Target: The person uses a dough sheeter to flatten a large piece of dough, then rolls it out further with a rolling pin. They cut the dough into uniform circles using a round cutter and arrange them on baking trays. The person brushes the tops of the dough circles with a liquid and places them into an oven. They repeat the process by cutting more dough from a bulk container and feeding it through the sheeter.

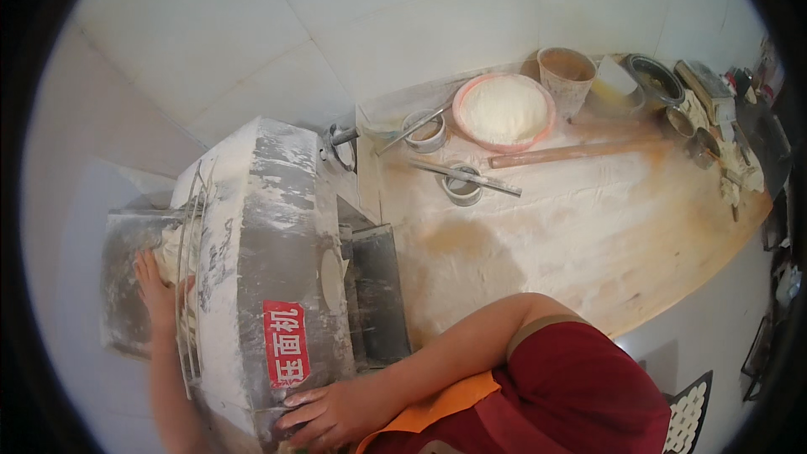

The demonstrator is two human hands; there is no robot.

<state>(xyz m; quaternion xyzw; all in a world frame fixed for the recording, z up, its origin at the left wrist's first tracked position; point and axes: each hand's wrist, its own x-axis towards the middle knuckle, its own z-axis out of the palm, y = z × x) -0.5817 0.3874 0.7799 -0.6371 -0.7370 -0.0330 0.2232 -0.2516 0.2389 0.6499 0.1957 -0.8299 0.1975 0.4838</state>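
A flour-dusted metal dough sheeter [277, 221] with a red label [285, 343] stands in front of me. On its left side, pale dough [169, 252] lies on the metal feed tray [123, 296], close to the wire guard [184, 328]. My left hand [157, 290] rests against this dough with its fingers spread, the thumb near the guard. My right hand [334, 413] lies on the machine's near corner, below the label, fingers apart; the lower fingertips are partly cut off by the picture's edge. A pale, rounded sheet edge [332, 279] shows on the outlet side, above a dark tray [381, 290].
A floured wooden worktop [567, 239] extends right. On it are a pink-rimmed bowl of flour [504, 110], a wooden rolling pin [574, 152], a metal bar [466, 178] across a small round container [463, 195], a plastic bucket [567, 72] and a dark pot [656, 79]. A tiled wall [403, 19] borders the back.
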